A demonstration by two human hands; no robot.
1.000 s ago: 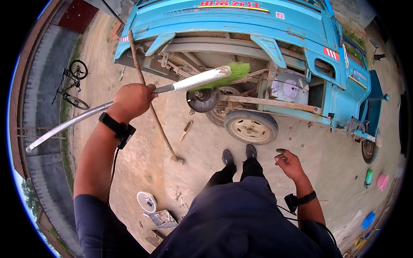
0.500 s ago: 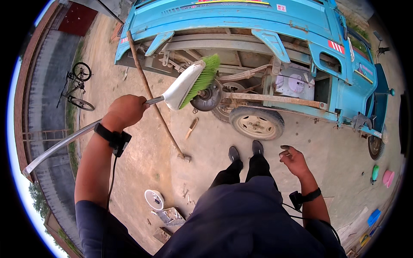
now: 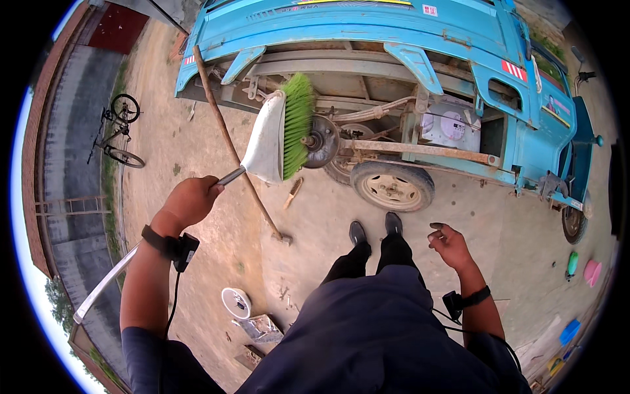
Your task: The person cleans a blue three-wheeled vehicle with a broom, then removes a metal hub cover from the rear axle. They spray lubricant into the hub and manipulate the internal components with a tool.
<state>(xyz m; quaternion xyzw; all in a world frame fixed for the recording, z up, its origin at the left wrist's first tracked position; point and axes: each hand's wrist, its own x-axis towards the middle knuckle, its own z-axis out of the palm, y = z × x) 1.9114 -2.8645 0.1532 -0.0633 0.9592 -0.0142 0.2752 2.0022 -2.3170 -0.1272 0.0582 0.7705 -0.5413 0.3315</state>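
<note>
My left hand (image 3: 191,199) is closed around the metal handle of a broom with a white head (image 3: 264,144) and green bristles (image 3: 296,121). The bristles are in front of the bare wheel hub (image 3: 320,141) under a blue cargo tricycle (image 3: 446,33); whether they touch it I cannot tell. A long wooden-handled tool (image 3: 231,142) leans on the tricycle behind the broom. My right hand (image 3: 447,244) hangs with loosely bent, parted fingers, holding nothing, below a loose wheel (image 3: 392,187) lying by the tricycle.
A wooden brush (image 3: 293,193) lies on the concrete (image 3: 472,262) beyond my feet. At lower left are a white bucket (image 3: 236,303) and a metal tray (image 3: 259,327). A bicycle (image 3: 120,134) stands at left; a pink basin (image 3: 592,272) and blue container (image 3: 569,331) sit at right.
The broom head has swung from lying nearly level to standing upright in the view, moving left and its handle end down. My left hand has moved lower. My right hand is nearly still.
</note>
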